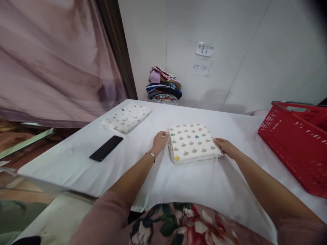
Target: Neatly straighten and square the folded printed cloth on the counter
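Note:
In front of me on the white-covered table lies a folded white cloth [192, 143] printed with grey mushroom shapes and a few coloured ones. The fingers of my left hand [160, 141] are curled closed against its left edge, and their tips are partly hidden. At the opposite side, my right hand [227, 147] pinches the right edge, thumb on top and other fingers mostly out of sight. The cloth is a thick, roughly square stack of layers lying flat. Farther left rests another folded white cloth [127, 116] with small dark prints, touched by neither hand.
A black phone [106, 148] lies left of my left hand. On the right stands a red plastic basket [293, 143]. Several folded fabrics [165, 86] are piled beyond the table's [199, 190] far edge. Paper signs [204, 49] hang on the wall; a pink curtain [58, 61] hangs left.

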A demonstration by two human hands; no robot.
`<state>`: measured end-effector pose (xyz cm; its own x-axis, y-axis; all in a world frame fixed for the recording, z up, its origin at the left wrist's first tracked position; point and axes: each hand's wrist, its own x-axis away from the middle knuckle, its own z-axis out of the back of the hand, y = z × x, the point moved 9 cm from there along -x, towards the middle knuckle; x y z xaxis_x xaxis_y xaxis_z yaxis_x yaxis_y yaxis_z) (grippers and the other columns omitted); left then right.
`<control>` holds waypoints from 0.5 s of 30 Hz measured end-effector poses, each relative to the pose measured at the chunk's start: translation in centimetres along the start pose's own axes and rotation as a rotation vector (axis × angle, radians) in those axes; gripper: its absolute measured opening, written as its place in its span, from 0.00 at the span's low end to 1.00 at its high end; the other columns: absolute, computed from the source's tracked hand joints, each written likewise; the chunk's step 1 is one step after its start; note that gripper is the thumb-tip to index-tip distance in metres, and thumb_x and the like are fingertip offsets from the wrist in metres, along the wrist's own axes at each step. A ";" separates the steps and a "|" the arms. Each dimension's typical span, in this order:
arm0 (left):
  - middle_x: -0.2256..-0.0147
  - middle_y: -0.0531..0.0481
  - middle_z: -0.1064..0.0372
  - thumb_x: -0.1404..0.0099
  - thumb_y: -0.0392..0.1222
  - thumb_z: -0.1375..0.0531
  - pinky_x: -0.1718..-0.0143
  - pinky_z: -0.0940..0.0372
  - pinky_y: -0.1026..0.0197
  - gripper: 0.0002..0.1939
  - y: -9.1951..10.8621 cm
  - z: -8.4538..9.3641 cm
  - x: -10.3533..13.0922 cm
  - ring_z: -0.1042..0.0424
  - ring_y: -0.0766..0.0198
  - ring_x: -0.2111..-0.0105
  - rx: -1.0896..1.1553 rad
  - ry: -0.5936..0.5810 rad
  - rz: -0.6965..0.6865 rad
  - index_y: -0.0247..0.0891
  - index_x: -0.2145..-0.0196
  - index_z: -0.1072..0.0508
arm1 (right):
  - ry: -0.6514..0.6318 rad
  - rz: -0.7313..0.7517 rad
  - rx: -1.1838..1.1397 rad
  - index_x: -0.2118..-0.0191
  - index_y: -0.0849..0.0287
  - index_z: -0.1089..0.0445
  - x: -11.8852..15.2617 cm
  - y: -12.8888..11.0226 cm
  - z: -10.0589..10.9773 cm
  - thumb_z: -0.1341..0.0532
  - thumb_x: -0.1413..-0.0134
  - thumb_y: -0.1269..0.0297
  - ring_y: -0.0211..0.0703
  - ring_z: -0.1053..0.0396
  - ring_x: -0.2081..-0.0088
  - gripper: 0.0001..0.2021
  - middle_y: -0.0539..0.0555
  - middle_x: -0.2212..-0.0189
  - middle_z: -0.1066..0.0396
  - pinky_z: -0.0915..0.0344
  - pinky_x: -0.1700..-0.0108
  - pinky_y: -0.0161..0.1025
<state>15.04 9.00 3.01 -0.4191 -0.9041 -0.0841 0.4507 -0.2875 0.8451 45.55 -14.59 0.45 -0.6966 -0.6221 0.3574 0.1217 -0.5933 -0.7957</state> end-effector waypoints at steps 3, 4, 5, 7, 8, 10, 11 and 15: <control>0.69 0.51 0.28 0.39 0.51 0.47 0.71 0.38 0.65 0.14 -1.5 -0.4 2.9 0.29 0.67 0.74 0.021 -0.108 0.099 0.38 0.68 0.31 | 0.014 0.020 0.011 0.48 0.57 0.33 0.4 0.0 0.0 0.40 0.53 0.46 0.44 0.30 0.60 0.28 0.57 0.52 0.30 0.34 0.69 0.33; 0.71 0.51 0.29 0.39 0.53 0.47 0.73 0.39 0.65 0.16 -1.7 -0.7 3.8 0.30 0.67 0.76 0.011 -0.135 0.122 0.38 0.70 0.32 | 0.005 0.024 0.015 0.48 0.58 0.33 0.4 -0.1 -0.1 0.40 0.54 0.46 0.45 0.30 0.60 0.29 0.58 0.52 0.30 0.33 0.68 0.35; 0.72 0.52 0.29 0.39 0.56 0.47 0.74 0.40 0.65 0.18 -1.7 -1.0 4.6 0.31 0.67 0.76 -0.008 -0.149 0.137 0.38 0.72 0.32 | -0.012 0.031 0.018 0.47 0.59 0.33 0.3 -0.2 -0.4 0.40 0.54 0.46 0.46 0.30 0.59 0.30 0.60 0.52 0.30 0.33 0.66 0.36; 0.73 0.52 0.29 0.42 0.61 0.47 0.75 0.42 0.65 0.21 -1.3 -1.6 5.8 0.31 0.66 0.75 -0.066 -0.159 0.156 0.38 0.74 0.33 | -0.047 0.042 0.030 0.48 0.61 0.33 0.1 -0.4 -0.9 0.39 0.54 0.47 0.48 0.30 0.58 0.30 0.61 0.52 0.30 0.32 0.62 0.38; 0.73 0.51 0.29 0.43 0.62 0.46 0.75 0.42 0.65 0.22 -1.0 -1.8 6.2 0.31 0.65 0.73 -0.100 -0.161 0.161 0.38 0.74 0.33 | -0.050 0.053 0.042 0.48 0.62 0.33 0.0 -0.5 -1.0 0.39 0.54 0.48 0.49 0.30 0.57 0.30 0.62 0.52 0.31 0.33 0.60 0.39; 0.72 0.51 0.29 0.44 0.62 0.44 0.75 0.43 0.64 0.22 -0.2 -2.3 6.7 0.31 0.63 0.72 -0.165 -0.170 0.166 0.38 0.74 0.33 | -0.006 0.083 0.090 0.48 0.62 0.33 0.0 -0.8 -0.7 0.39 0.54 0.49 0.51 0.31 0.54 0.30 0.63 0.50 0.32 0.34 0.56 0.41; 0.72 0.51 0.28 0.45 0.61 0.44 0.74 0.44 0.64 0.21 0.1 -2.5 6.8 0.31 0.62 0.71 -0.194 -0.180 0.166 0.39 0.73 0.33 | 0.033 0.099 0.124 0.47 0.62 0.34 0.0 -1.0 -0.4 0.39 0.53 0.49 0.52 0.32 0.53 0.30 0.63 0.49 0.33 0.35 0.54 0.42; 0.69 0.49 0.28 0.44 0.54 0.42 0.73 0.44 0.63 0.15 0.7 -2.8 7.1 0.30 0.60 0.67 -0.273 -0.197 0.177 0.39 0.72 0.32 | 0.115 0.159 0.224 0.46 0.60 0.35 0.8 -1.6 0.0 0.40 0.53 0.50 0.53 0.34 0.50 0.29 0.61 0.48 0.34 0.38 0.50 0.44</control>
<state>14.61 1.50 1.50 -0.4474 -0.8768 0.1765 0.7122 -0.2298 0.6633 44.76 -14.10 2.02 -0.7302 -0.6619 0.1693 0.3797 -0.5992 -0.7049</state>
